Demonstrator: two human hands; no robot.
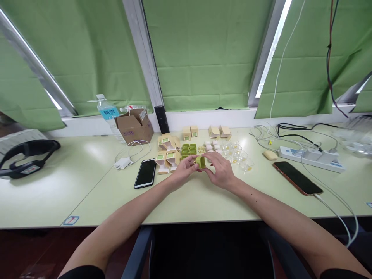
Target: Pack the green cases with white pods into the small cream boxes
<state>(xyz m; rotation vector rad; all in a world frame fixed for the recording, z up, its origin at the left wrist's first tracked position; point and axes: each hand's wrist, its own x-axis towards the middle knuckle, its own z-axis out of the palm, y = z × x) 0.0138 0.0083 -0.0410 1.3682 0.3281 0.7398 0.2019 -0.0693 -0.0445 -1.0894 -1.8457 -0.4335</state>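
Note:
Between my two hands, just above the table, is a small green cup-like piece (200,162). My left hand (186,169) pinches its left side, and my right hand (220,169) has its fingers on the right side. Similar green pieces (188,149) stand in rows behind my hands. To their right are tiny yellowish parts (201,149), small white pieces (213,146) and several clear plastic cups (236,153). Cream boxes with green labels (167,158) stand left of my left hand. More cream boxes (219,132) stand farther back.
A black-screened phone (145,173) and a white charger (122,162) lie left; a cardboard box (134,128) and water bottle (108,110) stand behind them. At right are another phone (298,177), a power strip (312,158) and cables. A black headset (29,159) lies far left.

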